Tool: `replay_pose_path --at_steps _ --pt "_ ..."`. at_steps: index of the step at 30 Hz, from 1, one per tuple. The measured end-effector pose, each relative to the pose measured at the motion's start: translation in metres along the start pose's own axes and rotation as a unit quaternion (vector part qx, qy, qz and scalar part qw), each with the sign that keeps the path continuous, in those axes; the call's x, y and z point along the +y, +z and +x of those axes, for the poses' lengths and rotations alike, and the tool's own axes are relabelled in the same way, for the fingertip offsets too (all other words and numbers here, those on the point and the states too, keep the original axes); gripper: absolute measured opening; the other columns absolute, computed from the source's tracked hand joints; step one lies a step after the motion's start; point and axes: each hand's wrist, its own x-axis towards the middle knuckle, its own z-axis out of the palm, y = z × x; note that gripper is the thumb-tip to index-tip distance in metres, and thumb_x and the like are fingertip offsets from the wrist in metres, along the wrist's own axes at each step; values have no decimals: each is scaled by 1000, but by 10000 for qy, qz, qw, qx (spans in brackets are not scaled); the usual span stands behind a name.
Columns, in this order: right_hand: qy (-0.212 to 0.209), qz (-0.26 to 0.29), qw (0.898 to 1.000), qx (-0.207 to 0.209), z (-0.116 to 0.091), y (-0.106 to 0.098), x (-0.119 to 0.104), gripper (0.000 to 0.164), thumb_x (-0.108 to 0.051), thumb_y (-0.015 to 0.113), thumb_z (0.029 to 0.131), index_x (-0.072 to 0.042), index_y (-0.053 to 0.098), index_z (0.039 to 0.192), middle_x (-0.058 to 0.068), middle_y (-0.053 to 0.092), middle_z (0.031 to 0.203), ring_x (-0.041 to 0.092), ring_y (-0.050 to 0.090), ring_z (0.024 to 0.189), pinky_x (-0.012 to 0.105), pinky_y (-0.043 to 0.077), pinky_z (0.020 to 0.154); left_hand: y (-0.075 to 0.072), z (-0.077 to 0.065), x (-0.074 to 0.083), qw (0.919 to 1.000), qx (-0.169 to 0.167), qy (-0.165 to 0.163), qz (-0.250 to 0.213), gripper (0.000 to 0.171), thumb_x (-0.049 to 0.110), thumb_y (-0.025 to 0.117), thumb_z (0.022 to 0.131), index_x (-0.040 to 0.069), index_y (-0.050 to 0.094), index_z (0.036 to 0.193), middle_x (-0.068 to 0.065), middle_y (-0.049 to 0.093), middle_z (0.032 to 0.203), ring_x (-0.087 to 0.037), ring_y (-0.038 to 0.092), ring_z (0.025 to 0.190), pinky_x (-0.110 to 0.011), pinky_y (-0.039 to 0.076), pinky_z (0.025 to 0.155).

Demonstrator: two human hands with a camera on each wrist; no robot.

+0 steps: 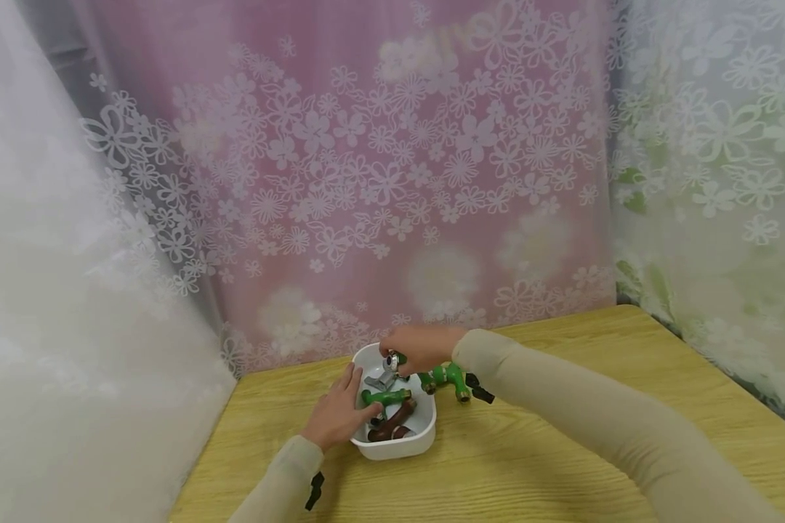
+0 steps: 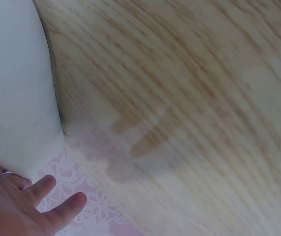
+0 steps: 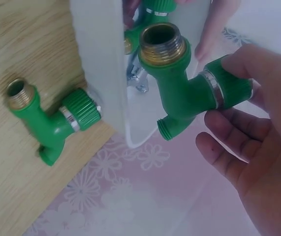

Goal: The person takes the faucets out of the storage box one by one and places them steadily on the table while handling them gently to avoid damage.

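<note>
My right hand point(image 1: 425, 347) is above the far right part of a white tub point(image 1: 399, 450). Its thumb and fingers pinch the ribbed knob of a green tap point(image 3: 177, 91), whose brass-threaded end shows in the right wrist view. At the tub's left side rests my left hand point(image 1: 332, 414), its fingers extended along the outer wall and its thumb over the rim. Inside the tub lie a green tap point(image 1: 384, 397), a brown tap point(image 1: 387, 430) and a grey metallic tap point(image 1: 379, 382). A second loose green tap point(image 3: 49, 128) lies on the table, right of the tub.
The wood-grain table point(image 1: 530, 465) extends to both sides of the tub. Flower-patterned curtains point(image 1: 392, 181) hang behind it and along both sides. My right forearm point(image 1: 576, 392) reaches across the table's right half.
</note>
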Motion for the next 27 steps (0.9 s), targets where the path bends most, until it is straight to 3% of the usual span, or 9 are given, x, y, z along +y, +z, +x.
replay_pose_path --at_steps 7,13,22,27 --pt "-119 -221 9997 73 -14 -1 6 37 -28 71 95 -20 63 130 -4 64 124 11 62 108 31 54 90 -1 -1 -1 9999 55 -95 -4 93 65 56 93 13 22 162 -9 15 170 -41 29 150 -67 32 111" --pt "-126 -436 9989 88 -26 3 17 36 -31 71 95 -23 63 129 -7 65 121 7 60 103 30 54 87 -1 -1 -2 9999 100 -119 35 94 67 55 92 14 22 162 -9 15 169 -40 29 150 -65 34 111" --pt "-10 -183 9998 123 -45 4 34 34 -23 71 95 -20 64 128 -6 66 120 9 61 107 32 53 88 -2 4 0 9999 118 -55 31 94 67 55 92 12 23 162 -9 15 169 -39 30 150 -65 35 110" --pt "141 -104 9997 163 -55 15 39 35 -24 73 93 -21 64 127 -6 68 116 8 62 100 31 54 84 0 0 0 9999 -4 -108 30 96 68 56 91 12 23 162 -9 16 169 -40 29 150 -64 34 112"
